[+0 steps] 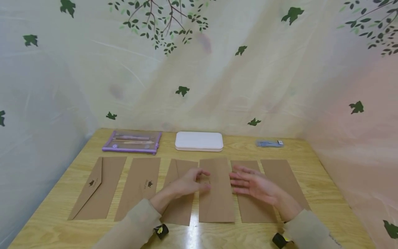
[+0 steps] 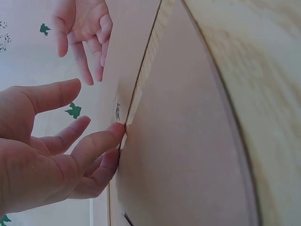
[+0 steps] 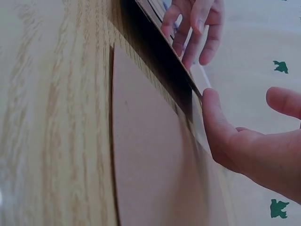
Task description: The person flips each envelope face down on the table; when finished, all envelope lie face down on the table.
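Note:
Several brown paper envelopes lie in a row across the table. My left hand (image 1: pixel 191 181) is over the third envelope (image 1: pixel 183 207) from the left, thumb and index finger apart. In the left wrist view, its lower fingertips (image 2: pixel 115 134) touch along the gap beside the fourth envelope (image 1: pixel 217 204). The right wrist view shows that envelope's right edge raised off the table, a fingertip (image 3: pixel 210 101) of my right hand against it. My right hand (image 1: pixel 256 185) has its fingers extended leftward over the fifth envelope (image 1: pixel 256 212). Neither hand grips anything.
Behind the row lie a purple-edged clear pencil pouch (image 1: pixel 132 141), a white flat case (image 1: pixel 199 141) and a small blue packet (image 1: pixel 269 143). Further envelopes lie at the left (image 1: pixel 109 186) and right (image 1: pixel 283 176). Leaf-patterned cloth (image 1: pixel 199 69) hangs around the table (image 1: pixel 329 204).

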A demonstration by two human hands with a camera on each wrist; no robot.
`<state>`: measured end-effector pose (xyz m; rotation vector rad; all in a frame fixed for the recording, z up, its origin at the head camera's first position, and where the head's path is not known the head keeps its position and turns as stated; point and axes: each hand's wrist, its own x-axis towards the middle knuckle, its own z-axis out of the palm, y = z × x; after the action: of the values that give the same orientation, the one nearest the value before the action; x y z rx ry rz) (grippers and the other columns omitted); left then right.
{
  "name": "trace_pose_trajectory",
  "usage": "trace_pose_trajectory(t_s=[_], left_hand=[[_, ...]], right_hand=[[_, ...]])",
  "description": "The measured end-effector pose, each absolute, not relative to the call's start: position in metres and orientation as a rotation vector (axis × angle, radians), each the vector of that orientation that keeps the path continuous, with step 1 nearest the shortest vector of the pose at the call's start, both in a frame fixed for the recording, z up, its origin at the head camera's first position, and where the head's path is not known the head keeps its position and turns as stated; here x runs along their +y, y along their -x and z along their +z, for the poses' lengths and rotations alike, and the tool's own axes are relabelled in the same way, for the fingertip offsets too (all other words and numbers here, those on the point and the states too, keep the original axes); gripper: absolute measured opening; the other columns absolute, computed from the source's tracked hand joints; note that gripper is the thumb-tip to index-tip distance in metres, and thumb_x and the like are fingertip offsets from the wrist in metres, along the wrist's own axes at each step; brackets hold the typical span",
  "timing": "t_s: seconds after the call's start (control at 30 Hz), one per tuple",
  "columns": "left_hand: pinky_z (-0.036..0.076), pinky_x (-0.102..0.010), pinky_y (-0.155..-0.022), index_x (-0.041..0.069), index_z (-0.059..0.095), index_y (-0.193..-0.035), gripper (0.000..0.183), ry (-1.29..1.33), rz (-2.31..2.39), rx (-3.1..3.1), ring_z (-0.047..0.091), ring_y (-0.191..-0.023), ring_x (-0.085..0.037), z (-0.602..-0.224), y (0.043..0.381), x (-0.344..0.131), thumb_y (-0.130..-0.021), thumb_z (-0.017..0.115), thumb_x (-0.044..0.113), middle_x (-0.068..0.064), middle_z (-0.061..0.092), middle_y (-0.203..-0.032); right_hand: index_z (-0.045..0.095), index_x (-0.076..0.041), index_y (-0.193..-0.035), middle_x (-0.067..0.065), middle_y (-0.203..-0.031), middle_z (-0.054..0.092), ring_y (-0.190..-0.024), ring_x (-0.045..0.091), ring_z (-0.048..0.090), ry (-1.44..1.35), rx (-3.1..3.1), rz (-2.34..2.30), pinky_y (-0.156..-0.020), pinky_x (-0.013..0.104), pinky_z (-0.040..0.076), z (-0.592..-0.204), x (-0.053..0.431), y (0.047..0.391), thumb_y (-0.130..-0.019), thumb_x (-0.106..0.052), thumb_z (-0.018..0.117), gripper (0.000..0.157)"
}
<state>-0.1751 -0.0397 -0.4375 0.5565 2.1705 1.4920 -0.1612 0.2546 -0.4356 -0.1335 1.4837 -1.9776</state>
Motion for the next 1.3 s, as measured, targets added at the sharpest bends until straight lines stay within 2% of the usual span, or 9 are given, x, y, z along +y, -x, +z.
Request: trace_pose_trajectory(t_s=[0.1,0.3,0.4,0.57,0.7,0.8,1.07,1.3], left_hand=[[0.039,-0.057,-0.105,-0.003,0.059,-0.132,0.046,-0.543,1.484,2.189,0.047,-0.126,-0.038,-0.438,0.176,-0.041,-0.093,0.075,0.013,-0.023,0.055,-0.133],[0.046,-0.046,-0.095,-0.001,0.059,-0.133,0.047,-0.543,1.483,2.183,0.05,-0.116,-0.034,-0.44,0.178,-0.041,-0.092,0.076,0.016,-0.019,0.059,-0.121],[0.046,-0.045,-0.094,-0.001,0.058,-0.133,0.048,-0.545,1.508,2.172,0.051,-0.115,-0.035,-0.439,0.179,-0.041,-0.092,0.076,0.016,-0.02,0.059,-0.119],[0.038,-0.054,-0.11,-0.005,0.046,-0.145,0.064,-0.511,1.566,2.104,0.045,-0.131,-0.042,-0.439,0.177,-0.039,-0.092,0.075,0.016,-0.024,0.05,-0.143],[0.031,-0.054,-0.116,-0.006,0.027,-0.156,0.08,-0.474,1.636,2.017,0.034,-0.142,-0.044,-0.441,0.177,-0.036,-0.094,0.074,0.017,-0.025,0.033,-0.158],[0.032,-0.054,-0.116,-0.003,0.02,-0.158,0.086,-0.455,1.665,1.997,0.033,-0.144,-0.044,-0.443,0.179,-0.034,-0.094,0.074,0.018,-0.025,0.028,-0.161],[0.035,-0.056,-0.113,-0.002,0.02,-0.159,0.089,-0.461,1.695,2.002,0.035,-0.141,-0.045,-0.448,0.182,-0.028,-0.093,0.075,0.019,-0.028,0.03,-0.158],[0.036,-0.056,-0.113,-0.002,0.02,-0.159,0.089,-0.421,1.7,1.971,0.034,-0.142,-0.045,-0.447,0.179,-0.032,-0.092,0.076,0.017,-0.026,0.03,-0.159]], right_hand=[[0.001,0.005,-0.159,0.034,-0.161,0.013,-0.14,0.039,0.038,0.114,1.472,-1.978,-0.112,0.052,0.039,-0.434,0.253,0.16,-0.111,-0.016,0.04,0.066],[0.006,0.004,-0.159,0.028,-0.161,0.015,-0.138,0.036,0.036,0.082,1.46,-1.964,-0.106,0.059,0.043,-0.43,0.253,0.159,-0.11,-0.019,0.044,0.066],[0.013,0.005,-0.158,0.023,-0.16,0.022,-0.135,0.034,0.039,0.101,1.453,-1.975,-0.104,0.06,0.044,-0.427,0.251,0.161,-0.11,-0.019,0.043,0.062],[0.026,0.002,-0.156,0.017,-0.156,0.035,-0.131,0.032,0.047,0.129,1.427,-2.004,-0.104,0.059,0.045,-0.425,0.247,0.164,-0.111,-0.018,0.039,0.051],[0.026,-0.002,-0.158,0.018,-0.158,0.03,-0.131,0.033,0.048,0.134,1.42,-2.02,-0.104,0.058,0.045,-0.424,0.244,0.165,-0.111,-0.017,0.039,0.051],[0.023,-0.003,-0.16,0.02,-0.16,0.025,-0.133,0.033,0.047,0.153,1.405,-2.012,-0.104,0.059,0.045,-0.422,0.243,0.167,-0.111,-0.016,0.038,0.052],[0.023,-0.004,-0.16,0.015,-0.154,0.039,-0.127,0.032,0.053,0.171,1.397,-1.99,-0.102,0.057,0.047,-0.415,0.246,0.171,-0.112,-0.016,0.036,0.051],[0.022,-0.005,-0.161,0.018,-0.156,0.037,-0.133,0.037,0.046,0.216,1.377,-1.979,-0.102,0.059,0.046,-0.414,0.238,0.17,-0.112,-0.016,0.035,0.051]])
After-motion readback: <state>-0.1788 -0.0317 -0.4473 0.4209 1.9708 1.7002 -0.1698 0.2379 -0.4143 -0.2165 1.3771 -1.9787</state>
